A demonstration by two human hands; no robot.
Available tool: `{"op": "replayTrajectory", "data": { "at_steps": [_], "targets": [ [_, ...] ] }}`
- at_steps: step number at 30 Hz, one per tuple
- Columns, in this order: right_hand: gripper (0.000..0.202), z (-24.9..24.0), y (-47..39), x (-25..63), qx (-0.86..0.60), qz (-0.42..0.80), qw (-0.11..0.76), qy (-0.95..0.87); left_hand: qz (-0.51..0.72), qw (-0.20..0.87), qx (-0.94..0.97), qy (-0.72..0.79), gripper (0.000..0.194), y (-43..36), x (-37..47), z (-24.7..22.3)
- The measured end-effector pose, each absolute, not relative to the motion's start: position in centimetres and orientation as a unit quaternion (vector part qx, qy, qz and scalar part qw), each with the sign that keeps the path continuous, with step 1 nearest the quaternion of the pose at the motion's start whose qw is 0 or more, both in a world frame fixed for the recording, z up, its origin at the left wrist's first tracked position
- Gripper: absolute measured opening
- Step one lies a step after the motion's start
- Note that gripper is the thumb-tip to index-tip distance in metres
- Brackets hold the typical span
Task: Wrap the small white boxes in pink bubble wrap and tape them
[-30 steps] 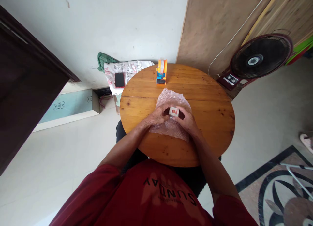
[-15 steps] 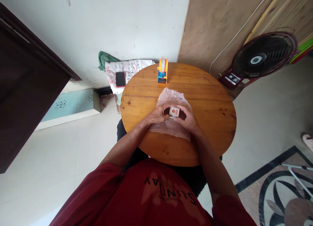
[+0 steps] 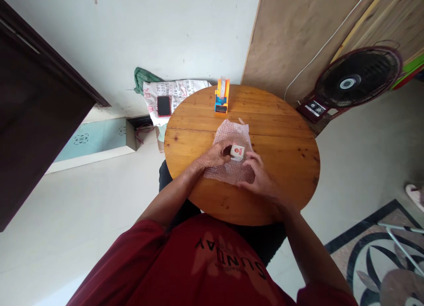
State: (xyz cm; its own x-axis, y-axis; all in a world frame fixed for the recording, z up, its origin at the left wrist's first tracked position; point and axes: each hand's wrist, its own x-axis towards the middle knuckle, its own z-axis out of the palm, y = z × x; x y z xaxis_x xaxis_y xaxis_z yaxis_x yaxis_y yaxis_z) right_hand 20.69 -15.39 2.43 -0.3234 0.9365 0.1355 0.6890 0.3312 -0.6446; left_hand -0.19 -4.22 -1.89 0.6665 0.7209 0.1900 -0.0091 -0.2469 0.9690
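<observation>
A small white box (image 3: 237, 152) with red print is over the middle of a sheet of bubble wrap (image 3: 228, 171) on the round wooden table (image 3: 285, 164). My left hand (image 3: 219, 154) grips the box from its left side, between thumb and fingers. Just right of the box, my right hand (image 3: 260, 175) is apart from it, thumb and fingers spread over the right edge of the bubble wrap. Whether its fingertips touch the wrap is hard to tell.
An orange and blue tape dispenser (image 3: 221, 95) stands at the table's far edge. Beyond the left edge, a phone (image 3: 164, 106) lies on a printed white sack (image 3: 150, 96). A fan (image 3: 351, 81) is at the back right, near the wall.
My right hand has let go of the box, moved back towards me and opened. The right side of the bubble wrap has shifted inward. My left hand stays on the box.
</observation>
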Motion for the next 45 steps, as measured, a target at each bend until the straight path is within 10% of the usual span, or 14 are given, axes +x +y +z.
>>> {"op": "replayTrajectory", "data": {
  "at_steps": [12, 23, 31, 45],
  "targets": [
    [0.036, 0.0, -18.3, 19.4, -0.54, 0.095, 0.152, -0.822, 0.322, 0.593, 0.704, 0.222, 0.044, -4.0, -0.2, -1.7],
    [0.028, 6.2, -15.3, 19.1, -0.596, 0.152, 0.139, -0.776, 0.154, 0.454, 0.826, 0.295, 0.087, -5.2, -4.9, 5.7],
    [0.027, 5.3, -13.3, 19.9, -0.616, 0.19, 0.175, -0.745, 0.214, 0.415, 0.826, 0.316, 0.028, -4.3, -3.2, 3.3],
    [0.021, 3.1, -9.6, 21.5, -0.659, 0.249, 0.218, -0.676, 0.271, 0.594, 0.648, 0.393, 0.013, -2.4, 0.4, 1.7]
  ]
}}
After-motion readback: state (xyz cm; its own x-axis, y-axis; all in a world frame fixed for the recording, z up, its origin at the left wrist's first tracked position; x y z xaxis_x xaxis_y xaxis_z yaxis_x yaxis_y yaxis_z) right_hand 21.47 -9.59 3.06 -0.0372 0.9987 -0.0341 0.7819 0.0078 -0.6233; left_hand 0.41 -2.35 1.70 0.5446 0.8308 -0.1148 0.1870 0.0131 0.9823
